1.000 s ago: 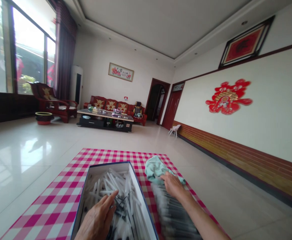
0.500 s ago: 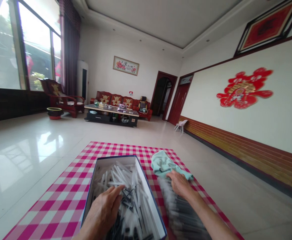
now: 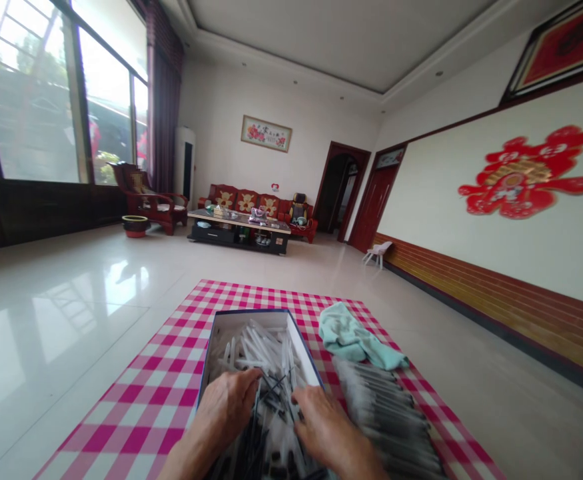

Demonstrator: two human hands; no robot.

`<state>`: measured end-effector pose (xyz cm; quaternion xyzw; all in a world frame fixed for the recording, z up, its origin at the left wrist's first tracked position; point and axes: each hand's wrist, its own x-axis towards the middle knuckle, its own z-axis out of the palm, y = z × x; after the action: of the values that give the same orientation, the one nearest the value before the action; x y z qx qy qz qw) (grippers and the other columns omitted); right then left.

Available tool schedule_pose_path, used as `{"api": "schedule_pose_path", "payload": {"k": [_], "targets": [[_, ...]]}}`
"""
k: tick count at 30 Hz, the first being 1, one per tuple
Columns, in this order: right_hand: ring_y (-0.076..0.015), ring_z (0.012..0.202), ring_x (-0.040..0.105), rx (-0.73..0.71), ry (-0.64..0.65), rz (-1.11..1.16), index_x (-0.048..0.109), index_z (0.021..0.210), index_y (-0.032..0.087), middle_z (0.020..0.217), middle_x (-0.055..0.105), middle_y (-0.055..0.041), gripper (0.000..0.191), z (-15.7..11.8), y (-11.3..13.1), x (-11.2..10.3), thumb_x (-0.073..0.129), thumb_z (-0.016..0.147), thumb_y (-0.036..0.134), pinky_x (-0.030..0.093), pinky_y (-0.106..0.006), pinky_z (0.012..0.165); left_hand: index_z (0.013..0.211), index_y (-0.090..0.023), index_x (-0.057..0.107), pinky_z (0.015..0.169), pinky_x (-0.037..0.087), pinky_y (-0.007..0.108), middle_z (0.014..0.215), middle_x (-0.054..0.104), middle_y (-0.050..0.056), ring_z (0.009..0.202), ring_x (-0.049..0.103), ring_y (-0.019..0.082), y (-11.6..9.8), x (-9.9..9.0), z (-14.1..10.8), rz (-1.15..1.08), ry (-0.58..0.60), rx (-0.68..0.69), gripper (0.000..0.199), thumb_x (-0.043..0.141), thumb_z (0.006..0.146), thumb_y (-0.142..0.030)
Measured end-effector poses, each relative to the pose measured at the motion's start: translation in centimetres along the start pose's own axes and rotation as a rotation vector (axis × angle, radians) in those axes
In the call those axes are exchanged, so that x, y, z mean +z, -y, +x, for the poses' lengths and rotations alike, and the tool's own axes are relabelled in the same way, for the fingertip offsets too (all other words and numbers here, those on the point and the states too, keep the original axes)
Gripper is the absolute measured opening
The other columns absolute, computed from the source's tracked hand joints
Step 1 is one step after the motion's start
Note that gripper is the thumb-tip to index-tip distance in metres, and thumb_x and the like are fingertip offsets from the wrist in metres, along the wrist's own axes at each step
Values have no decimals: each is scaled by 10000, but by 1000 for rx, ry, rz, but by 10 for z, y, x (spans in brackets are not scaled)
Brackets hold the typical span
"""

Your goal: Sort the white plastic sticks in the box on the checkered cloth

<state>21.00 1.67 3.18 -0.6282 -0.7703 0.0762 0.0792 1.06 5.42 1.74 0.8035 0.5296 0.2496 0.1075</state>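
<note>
Slender clear plastic tubes (image 3: 254,353) with dark tips, heaped loose and criss-crossed inside an open white cardboard box (image 3: 251,319) edged in dark blue.

All around, a long living room with a glossy cream tile floor (image 3: 66,320). Along the left side, tall glass windows (image 3: 31,100) and a dark plum curtain (image 3: 164,107). On the right wall, a large red paper-cut ornament (image 3: 526,173) above brown brick-patterned wainscoting (image 3: 491,293). At the far end, a red wooden sofa (image 3: 251,203) with teddy-bear cushions behind a low dark coffee table (image 3: 238,223) crowded with small items, a matching red armchair (image 3: 148,200) near the window, a framed floral picture (image 3: 266,133) on the back wall, and a dark red door (image 3: 374,197).

Nearer, spread flat on the floor, a pink-and-white gingham cloth (image 3: 136,400), with the box resting on it. Just right of the box on the same cloth, a tidy side-by-side row of tubes (image 3: 386,413), blurred, with dark bands. Beyond the row's far end, a crumpled mint-green towel (image 3: 354,337), touching the row.

Both hands down inside the box, over the heap and close together: left hand (image 3: 228,410) and right hand (image 3: 328,427), each with fingers loosely spread and curved onto the tubes. No way to tell whether either hand is pinching anything.
</note>
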Motion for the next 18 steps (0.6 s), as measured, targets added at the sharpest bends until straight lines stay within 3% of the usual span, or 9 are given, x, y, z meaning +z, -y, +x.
{"api": "schedule_pose_path", "payload": {"k": [3,8,13,18], "targets": [[-282,1109,560,34,60,-90,609,1118,93,1145,621,-186,435,-5,6,11,450,720,22,427,-366,951,993,-278,675,622,454,249,820,749,38,809,705,229,-1,0,0,-23,-18,1,286,406,904,-243],[-302,1180,523,-10,-21,-150,522,1266,82,1271,559,-204,551,-8,9,28,417,732,-3,416,-386,1000,997,-288,676,634,461,260,847,752,29,822,704,237,-2,0,0,-38,-28,-7,280,420,898,-232],[-317,1122,567,58,-107,-145,533,1252,55,1191,610,-219,537,1,-1,39,402,735,-9,447,-408,964,1005,-299,674,636,460,262,833,753,28,813,705,238,0,2,1,-11,-27,-4,279,422,900,-241],[-283,1080,592,-7,-111,-76,556,1226,109,1134,646,-170,519,0,-5,37,450,722,46,473,-362,929,996,-292,673,640,452,235,834,750,22,827,703,215,0,0,-1,-35,-25,6,277,415,906,-246]]}}
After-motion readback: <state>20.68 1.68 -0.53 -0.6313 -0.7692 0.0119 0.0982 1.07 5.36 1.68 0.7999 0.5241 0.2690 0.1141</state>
